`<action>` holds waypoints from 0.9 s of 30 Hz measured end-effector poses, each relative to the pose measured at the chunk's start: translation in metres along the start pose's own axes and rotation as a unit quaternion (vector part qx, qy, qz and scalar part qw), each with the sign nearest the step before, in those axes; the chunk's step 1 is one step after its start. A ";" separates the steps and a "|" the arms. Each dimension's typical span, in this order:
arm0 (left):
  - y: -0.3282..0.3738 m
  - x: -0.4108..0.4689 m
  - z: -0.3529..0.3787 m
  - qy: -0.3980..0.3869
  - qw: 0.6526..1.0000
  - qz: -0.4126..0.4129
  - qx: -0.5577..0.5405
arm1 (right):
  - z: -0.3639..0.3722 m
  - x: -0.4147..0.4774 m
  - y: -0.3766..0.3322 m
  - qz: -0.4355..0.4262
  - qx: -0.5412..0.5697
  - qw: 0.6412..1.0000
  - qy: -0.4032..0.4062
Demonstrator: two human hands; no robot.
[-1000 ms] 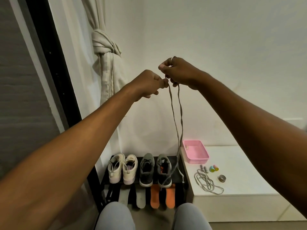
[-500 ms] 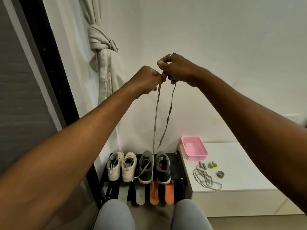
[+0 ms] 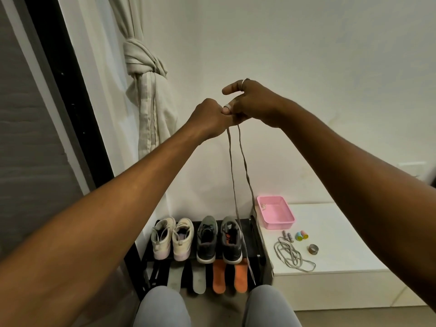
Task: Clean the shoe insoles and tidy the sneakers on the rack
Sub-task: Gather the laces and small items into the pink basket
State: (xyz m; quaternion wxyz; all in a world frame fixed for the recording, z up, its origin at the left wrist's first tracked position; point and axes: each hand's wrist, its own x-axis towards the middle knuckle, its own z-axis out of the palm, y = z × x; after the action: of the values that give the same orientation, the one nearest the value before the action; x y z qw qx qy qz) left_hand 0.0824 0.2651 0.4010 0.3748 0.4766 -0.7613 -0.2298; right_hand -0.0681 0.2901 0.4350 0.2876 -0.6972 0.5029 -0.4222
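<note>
Both hands are raised in front of the wall and touch each other. My left hand (image 3: 208, 118) is curled and pinches the top of a grey shoelace (image 3: 238, 185). My right hand (image 3: 251, 102) grips the same lace, which is wrapped around a fingertip, its forefinger held out. Two strands hang down over the black shoe rack (image 3: 256, 234). On its top shelf stand a cream pair of sneakers (image 3: 173, 237) and a grey pair of sneakers (image 3: 218, 239). Below them lie two grey insoles (image 3: 198, 279) and two orange insoles (image 3: 230, 277).
A white low cabinet (image 3: 330, 256) right of the rack carries a pink tray (image 3: 276, 212), a second coiled grey lace (image 3: 291, 256), small coloured caps (image 3: 302, 236) and a tape roll (image 3: 313, 249). A knotted curtain (image 3: 144, 90) hangs at left. My knees (image 3: 162, 305) are at the bottom.
Both hands have come lower in the view and stay together. The lace's hanging strands swung left and back to the right. The right forefinger now sticks out and the lace wraps a fingertip.
</note>
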 end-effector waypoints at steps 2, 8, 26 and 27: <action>-0.001 -0.001 0.000 0.003 1.000 0.003 0.006 | -0.002 -0.004 -0.001 -0.006 0.017 1.000 0.001; -0.002 -0.001 0.003 -0.002 0.999 0.014 0.034 | -0.004 -0.010 0.002 -0.004 0.040 0.998 0.058; 0.010 -0.003 0.002 0.021 0.986 -0.042 -0.160 | 0.015 -0.016 0.043 0.075 0.117 0.988 -0.068; 0.009 -0.002 0.002 0.022 0.985 -0.042 -0.164 | 0.016 -0.016 0.044 0.069 0.127 0.987 -0.066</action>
State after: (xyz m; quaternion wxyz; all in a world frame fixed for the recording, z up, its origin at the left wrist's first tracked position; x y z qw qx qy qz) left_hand 0.0764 0.2715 0.4058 0.4544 0.4457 -0.6841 -0.3563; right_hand -0.0764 0.2901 0.3863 0.4354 -0.6448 0.4720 -0.4145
